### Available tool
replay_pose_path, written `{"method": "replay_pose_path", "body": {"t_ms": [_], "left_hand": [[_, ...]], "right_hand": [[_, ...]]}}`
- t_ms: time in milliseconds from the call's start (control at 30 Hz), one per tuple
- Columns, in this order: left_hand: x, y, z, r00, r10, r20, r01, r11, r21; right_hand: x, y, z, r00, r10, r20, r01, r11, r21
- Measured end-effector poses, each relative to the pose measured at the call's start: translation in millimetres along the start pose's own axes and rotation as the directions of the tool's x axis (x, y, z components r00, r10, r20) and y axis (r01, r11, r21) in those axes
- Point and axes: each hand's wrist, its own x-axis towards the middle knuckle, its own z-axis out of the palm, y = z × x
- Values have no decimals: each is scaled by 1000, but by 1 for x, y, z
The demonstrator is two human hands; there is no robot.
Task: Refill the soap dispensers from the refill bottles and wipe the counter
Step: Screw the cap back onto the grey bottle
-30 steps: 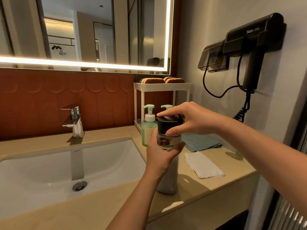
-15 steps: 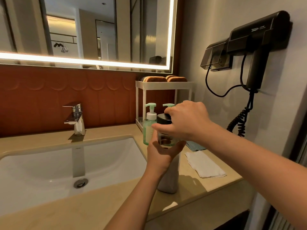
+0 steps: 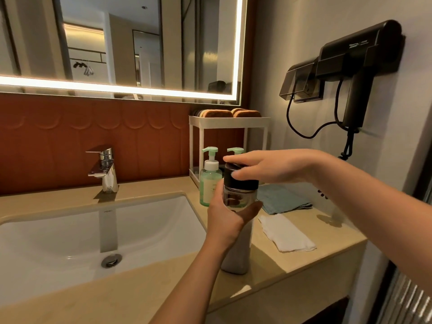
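The tall dispenser (image 3: 237, 244) is standing upright on the counter (image 3: 304, 265) just right of the sink (image 3: 93, 235), its long axis vertical and its black cap (image 3: 240, 181) at the top. The cap is lying directly under the right hand (image 3: 275, 168), so whichever way the cap has to turn, that hand is the nearer one for it.

The right hand is coming in from the right of the sink with the forearm roughly level. Its fingers (image 3: 236, 159) are spreading loosely over the cap, thumb against the side; whether they are truly gripping or only resting there I cannot tell.

The left hand (image 3: 228, 215) is reaching up from below, palm toward the bottle, wrapping the clear neck just beneath the cap and steadying it, fingers curled round but not fully closed.

Behind the dispenser, farther from the sink's front edge, two green pump bottles (image 3: 210, 181) are standing by a white rack (image 3: 229, 120). Right of the sink, beyond the dispenser, a folded blue cloth (image 3: 282, 198) and a white wipe (image 3: 287, 233) are lying flat.
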Motion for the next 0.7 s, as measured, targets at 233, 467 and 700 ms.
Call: {"method": "replay_pose_path", "body": {"t_ms": [233, 467, 700], "left_hand": [[0, -1, 0, 1000, -21, -1, 20, 1000, -24], [2, -4, 2, 999, -14, -42, 15, 999, 32], [2, -3, 2, 999, 4, -46, -1, 998, 55]], "right_hand": [[13, 0, 7, 948, -113, -297, -42, 882, -469], [32, 6, 32, 805, -201, -559, -263, 724, -638], [39, -1, 28, 943, -28, -331, -4, 995, -97]]}}
